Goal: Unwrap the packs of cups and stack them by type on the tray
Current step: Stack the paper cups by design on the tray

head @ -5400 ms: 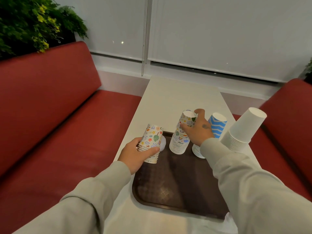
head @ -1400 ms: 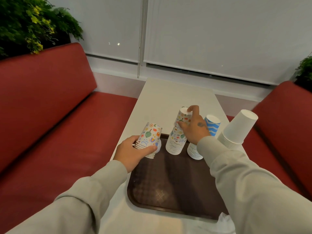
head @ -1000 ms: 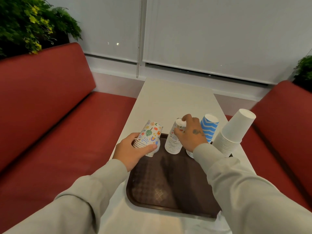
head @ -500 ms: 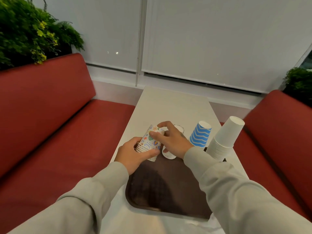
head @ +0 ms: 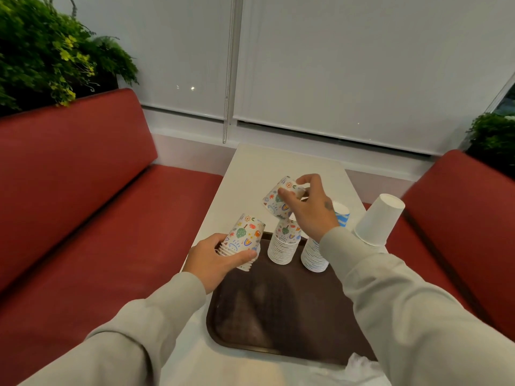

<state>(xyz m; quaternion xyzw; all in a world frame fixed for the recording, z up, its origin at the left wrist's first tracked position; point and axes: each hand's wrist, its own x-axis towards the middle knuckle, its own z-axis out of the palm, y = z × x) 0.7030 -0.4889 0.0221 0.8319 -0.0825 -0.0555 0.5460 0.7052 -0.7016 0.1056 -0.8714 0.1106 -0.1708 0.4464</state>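
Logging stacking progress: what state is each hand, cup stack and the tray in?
Tray: flat on table.
Left hand: grips held stack, tilted.
Right hand: pinches patterned cup, airborne.
Standing patterned stack: inverted, on tray.
Blue-striped stack: inverted, on tray.
White stack: inverted, bottom hidden.

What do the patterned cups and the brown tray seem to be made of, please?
The patterned cups look like thin paper, matte and colour-printed; the tight white rolled rims in the stack suggest disposables. The brown tray looks like moulded plastic: a fine grid texture and dull sheen, though that is only its look.
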